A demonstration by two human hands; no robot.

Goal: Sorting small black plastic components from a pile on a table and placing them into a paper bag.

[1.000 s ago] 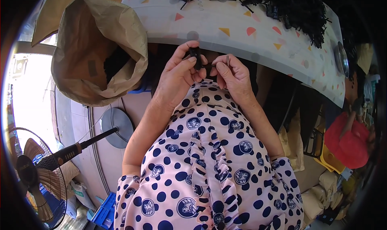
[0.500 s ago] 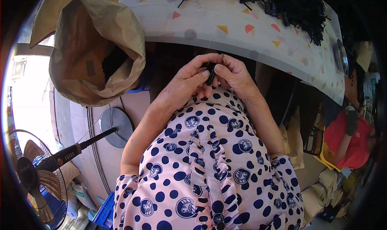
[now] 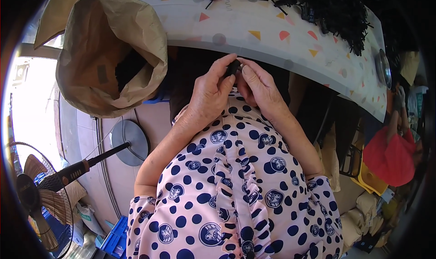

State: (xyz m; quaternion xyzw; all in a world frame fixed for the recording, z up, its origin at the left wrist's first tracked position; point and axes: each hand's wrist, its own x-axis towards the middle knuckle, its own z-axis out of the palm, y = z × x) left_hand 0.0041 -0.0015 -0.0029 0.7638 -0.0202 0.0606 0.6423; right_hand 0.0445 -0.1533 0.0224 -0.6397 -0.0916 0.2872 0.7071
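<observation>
A small black part (image 3: 232, 68), short and rounded, is pinched between the thumb and fingers of my left hand (image 3: 209, 90), just short of the table's near edge. My right hand (image 3: 262, 85) meets it from the other side, thumb and forefinger closed at the part's right end. Whatever lies between those right fingertips is too small and dark to make out. Both hands are raised in front of my dotted shirt. A large heap of thin black parts (image 3: 334, 20) covers the far right of the table (image 3: 200, 29).
An opened brown paper sack (image 3: 150, 22) with black contents stands left of my hands. A standing fan (image 3: 38, 193) and a blue crate (image 3: 116, 238) are at lower left. A round metal dish (image 3: 384, 68) sits at the table's right end. Another person in red (image 3: 389, 156) is at right.
Both hands have shifted slightly up and left with the black part. The fingers of my right hand have curled under. At right, the other person's arm has moved up.
</observation>
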